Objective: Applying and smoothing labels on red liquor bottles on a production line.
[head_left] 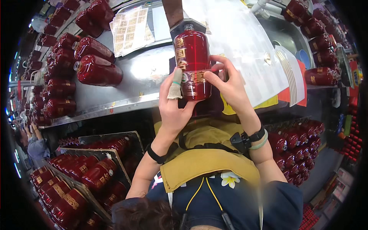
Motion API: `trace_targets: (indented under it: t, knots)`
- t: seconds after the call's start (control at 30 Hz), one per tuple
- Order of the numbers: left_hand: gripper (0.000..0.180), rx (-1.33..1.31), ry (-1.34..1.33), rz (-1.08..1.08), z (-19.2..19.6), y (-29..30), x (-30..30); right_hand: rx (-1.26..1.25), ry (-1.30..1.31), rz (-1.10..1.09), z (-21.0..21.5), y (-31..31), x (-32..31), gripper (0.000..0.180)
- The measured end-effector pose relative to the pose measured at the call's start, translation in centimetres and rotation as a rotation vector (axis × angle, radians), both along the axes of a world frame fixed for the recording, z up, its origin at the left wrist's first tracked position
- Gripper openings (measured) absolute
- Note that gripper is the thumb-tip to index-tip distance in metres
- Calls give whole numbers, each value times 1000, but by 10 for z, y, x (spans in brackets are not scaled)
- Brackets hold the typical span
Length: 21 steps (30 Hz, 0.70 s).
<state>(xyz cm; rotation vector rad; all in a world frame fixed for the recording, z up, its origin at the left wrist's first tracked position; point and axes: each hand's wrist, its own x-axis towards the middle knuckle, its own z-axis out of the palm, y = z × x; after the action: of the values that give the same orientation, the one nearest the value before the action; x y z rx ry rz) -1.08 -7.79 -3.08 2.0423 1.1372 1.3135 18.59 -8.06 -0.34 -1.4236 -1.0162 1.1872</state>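
A dark red glass bottle [196, 50] with gold lettering lies in front of me, its neck pointing away and its base toward me. My left hand [173, 109] grips its lower left side, thumb by the base. Pale cloth covers a finger of that hand, with a green band round it. From the right, my right hand [232, 84] closes on the bottle, thumb on the gold label band [197, 77] near the base. Its other fingers curl at the bottle's edge, partly hidden. A dark angular holder [179, 27] sits around the bottle's neck end.
Sheets of gold labels [130, 28] lie at the back of the metal table [142, 82]. Unlabelled red bottles [97, 71] stand or lie at left. White sheeting [245, 50] covers the right, before a sink [283, 40]. Bottle crates [115, 147] flank me below; another person [38, 145] is far left.
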Motion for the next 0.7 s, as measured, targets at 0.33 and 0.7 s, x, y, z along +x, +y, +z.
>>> trace_targets:
  t: [0.33, 0.7]
  knots:
    - [70, -66, 82, -67, -7, -2, -9, -64, 79, 48, -3, -2, 4, 66]
    - [75, -29, 128, -87, -3, 2, -9, -85, 133, 44, 0, -2, 2, 64]
